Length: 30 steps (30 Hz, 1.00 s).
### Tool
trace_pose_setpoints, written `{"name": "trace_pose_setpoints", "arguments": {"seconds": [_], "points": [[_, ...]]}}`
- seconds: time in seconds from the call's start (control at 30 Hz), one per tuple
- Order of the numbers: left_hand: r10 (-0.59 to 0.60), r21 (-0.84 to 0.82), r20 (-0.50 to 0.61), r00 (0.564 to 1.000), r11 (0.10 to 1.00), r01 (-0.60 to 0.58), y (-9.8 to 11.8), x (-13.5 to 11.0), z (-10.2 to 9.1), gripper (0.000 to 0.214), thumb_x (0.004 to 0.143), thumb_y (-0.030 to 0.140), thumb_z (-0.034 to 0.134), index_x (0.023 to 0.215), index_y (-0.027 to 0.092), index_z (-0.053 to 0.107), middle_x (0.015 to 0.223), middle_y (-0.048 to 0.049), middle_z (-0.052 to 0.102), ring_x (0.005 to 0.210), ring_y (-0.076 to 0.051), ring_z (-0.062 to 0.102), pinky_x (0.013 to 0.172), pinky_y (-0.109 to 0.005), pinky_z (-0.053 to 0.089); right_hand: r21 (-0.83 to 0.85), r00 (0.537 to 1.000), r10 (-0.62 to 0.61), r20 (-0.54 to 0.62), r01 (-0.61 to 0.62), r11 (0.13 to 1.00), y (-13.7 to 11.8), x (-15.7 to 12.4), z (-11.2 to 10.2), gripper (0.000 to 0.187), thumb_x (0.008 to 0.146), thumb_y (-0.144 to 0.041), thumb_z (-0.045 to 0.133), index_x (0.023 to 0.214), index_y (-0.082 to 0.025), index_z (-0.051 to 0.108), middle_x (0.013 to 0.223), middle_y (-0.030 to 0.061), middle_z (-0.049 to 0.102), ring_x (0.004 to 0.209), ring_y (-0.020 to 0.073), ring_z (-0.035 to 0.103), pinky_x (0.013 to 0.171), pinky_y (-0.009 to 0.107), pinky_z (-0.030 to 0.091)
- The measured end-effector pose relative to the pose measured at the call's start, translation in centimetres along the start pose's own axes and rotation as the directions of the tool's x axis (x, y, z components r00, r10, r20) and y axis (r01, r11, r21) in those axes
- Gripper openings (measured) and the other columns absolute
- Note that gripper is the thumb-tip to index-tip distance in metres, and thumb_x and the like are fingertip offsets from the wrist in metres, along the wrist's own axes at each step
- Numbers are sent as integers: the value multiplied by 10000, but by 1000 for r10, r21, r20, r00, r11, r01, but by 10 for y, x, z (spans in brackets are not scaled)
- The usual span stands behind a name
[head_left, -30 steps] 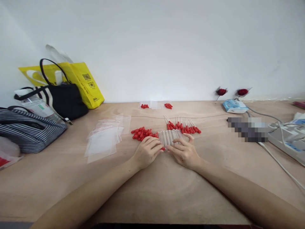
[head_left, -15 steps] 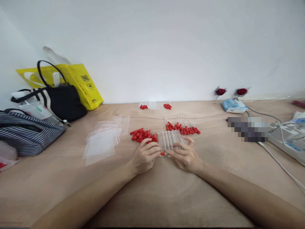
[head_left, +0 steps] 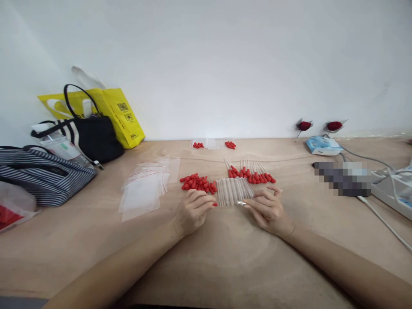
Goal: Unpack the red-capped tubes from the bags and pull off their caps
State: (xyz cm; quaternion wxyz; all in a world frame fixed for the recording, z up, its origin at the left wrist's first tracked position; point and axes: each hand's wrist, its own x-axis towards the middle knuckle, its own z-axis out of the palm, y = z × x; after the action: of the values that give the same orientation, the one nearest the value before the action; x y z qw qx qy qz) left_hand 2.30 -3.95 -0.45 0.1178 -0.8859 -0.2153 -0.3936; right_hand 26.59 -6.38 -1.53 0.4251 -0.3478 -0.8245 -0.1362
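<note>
A row of clear glass tubes (head_left: 233,190) lies on the wooden table (head_left: 206,257) between my hands. My left hand (head_left: 194,210) rests curled just left of the tubes, its fingertips pinching a small red rubber cap at the row's near left corner. My right hand (head_left: 269,207) sits just right of the row and pinches one clear tube by its end. A loose pile of red caps (head_left: 197,183) lies behind my left hand. Finished droppers with red caps (head_left: 252,173) lie fanned out behind the tubes.
Several clear zip bags (head_left: 145,187) lie to the left. A striped bag (head_left: 41,175), a black bag (head_left: 95,137) and a yellow bag (head_left: 120,112) stand far left. More bags with red caps (head_left: 213,144) lie by the wall. Power strip (head_left: 394,189), cables and a blue pack (head_left: 322,145) occupy the right.
My hands have parted: the right one drew away to the right with a single tube, the left one stayed by the row with a red cap. The view shifted slightly.
</note>
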Motion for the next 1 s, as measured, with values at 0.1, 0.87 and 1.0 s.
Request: {"name": "trace_pose_setpoints", "arguments": {"seconds": [0.1, 0.87, 1.0], "points": [[-51, -31, -12, 999, 998, 51, 1, -1, 2, 203, 814, 92, 473, 971, 175, 570, 878, -51, 581, 772, -131, 518, 680, -260, 452, -90, 998, 56, 14, -54, 994, 2, -1, 0, 179, 807, -233, 528, 950, -241, 636, 510, -47, 511, 564, 95, 459, 798, 337, 271], [-870, 258, 347, 349, 447, 857, -120, 13, -24, 293, 768, 384, 437, 724, 175, 638, 687, -18, 652, 649, -170, 570, 566, -225, 375, -233, 952, 248, 179, -203, 951, 1, 33, 43, 201, 817, -220, 442, 754, -178, 628, 659, 19, 578, 706, 141, 500, 804, 341, 216], [-884, 310, 303, 356, 445, 840, -120, 14, -27, 294, 788, 361, 405, 762, 172, 628, 760, -41, 655, 711, -189, 568, 579, -232, 359, -222, 938, 245, 245, -192, 956, -6, 32, 39, 255, 814, -358, 463, 762, -162, 618, 730, 42, 560, 741, 159, 486, 811, 356, 228]]}}
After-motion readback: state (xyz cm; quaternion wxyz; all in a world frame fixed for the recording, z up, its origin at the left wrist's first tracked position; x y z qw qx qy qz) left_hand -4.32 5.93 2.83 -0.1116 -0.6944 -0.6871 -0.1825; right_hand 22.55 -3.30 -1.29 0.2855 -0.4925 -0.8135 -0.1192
